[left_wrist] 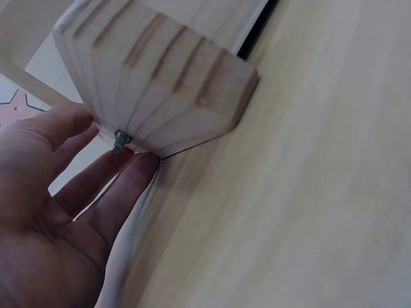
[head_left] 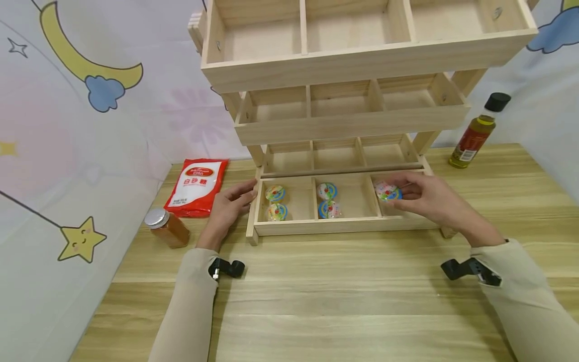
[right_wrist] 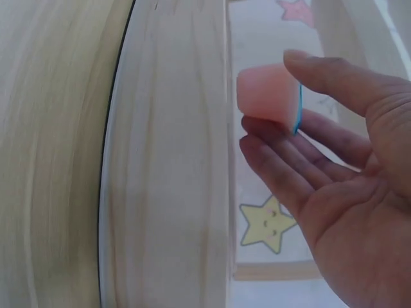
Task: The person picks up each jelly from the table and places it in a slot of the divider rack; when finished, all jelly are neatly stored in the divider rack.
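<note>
My right hand [head_left: 420, 198] pinches a jelly cup [head_left: 387, 191] between thumb and fingers, above the right compartment of the rack's bottom front tray [head_left: 344, 226]. In the right wrist view this cup [right_wrist: 266, 96] is pink, with a blue-edged lid. My left hand [head_left: 229, 208] touches the left end of the wooden rack, its fingertips beside a metal bolt [left_wrist: 121, 140] in the left wrist view. Two jelly cups with yellowish lids [head_left: 276, 193] sit in the left compartment. Two more jelly cups [head_left: 327, 191] stand in the middle compartment, one in front of the other.
Higher tiers of the wooden rack [head_left: 353, 118] overhang the bottom tray. Left of it lie a red and white sugar bag [head_left: 197, 187] and a jar of brown powder [head_left: 171, 230] with a silver lid. An oil bottle [head_left: 475, 136] with a black cap stands at the right.
</note>
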`<state>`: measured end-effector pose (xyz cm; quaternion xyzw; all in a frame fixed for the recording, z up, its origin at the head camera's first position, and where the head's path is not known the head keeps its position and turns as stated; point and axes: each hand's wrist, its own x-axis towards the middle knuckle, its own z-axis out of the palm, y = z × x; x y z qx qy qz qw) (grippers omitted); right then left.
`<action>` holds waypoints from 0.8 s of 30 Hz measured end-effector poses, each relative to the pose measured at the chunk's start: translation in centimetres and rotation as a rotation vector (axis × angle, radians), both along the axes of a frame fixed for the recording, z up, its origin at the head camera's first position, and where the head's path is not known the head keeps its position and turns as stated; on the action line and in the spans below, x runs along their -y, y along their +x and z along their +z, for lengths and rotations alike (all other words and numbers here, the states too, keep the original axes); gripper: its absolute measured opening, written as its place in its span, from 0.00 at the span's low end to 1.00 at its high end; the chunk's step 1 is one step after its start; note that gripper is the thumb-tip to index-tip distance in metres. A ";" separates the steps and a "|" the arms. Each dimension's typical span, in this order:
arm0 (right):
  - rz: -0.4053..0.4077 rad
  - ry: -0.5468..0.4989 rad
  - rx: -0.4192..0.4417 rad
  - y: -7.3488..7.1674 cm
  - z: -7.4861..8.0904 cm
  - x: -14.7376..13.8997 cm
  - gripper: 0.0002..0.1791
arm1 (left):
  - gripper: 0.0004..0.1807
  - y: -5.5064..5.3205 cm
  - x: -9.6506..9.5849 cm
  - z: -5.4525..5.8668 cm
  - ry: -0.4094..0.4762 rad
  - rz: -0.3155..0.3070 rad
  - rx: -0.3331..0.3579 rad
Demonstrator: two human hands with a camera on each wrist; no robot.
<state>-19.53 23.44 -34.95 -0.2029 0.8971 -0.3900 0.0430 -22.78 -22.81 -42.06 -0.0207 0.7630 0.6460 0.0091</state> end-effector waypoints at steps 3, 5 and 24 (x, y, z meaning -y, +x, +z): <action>-0.005 0.016 0.004 -0.1 -0.3 -0.3 0.29 | 0.24 0.0 -0.1 0.1 0.006 -0.002 0.001; -0.007 0.024 0.011 -0.2 -0.6 -0.5 0.29 | 0.24 0.0 -0.1 0.1 0.006 -0.001 0.002; 0.020 0.042 0.088 -1.3 -2.5 -1.4 0.24 | 0.25 0.1 0.0 0.0 0.008 -0.009 -0.015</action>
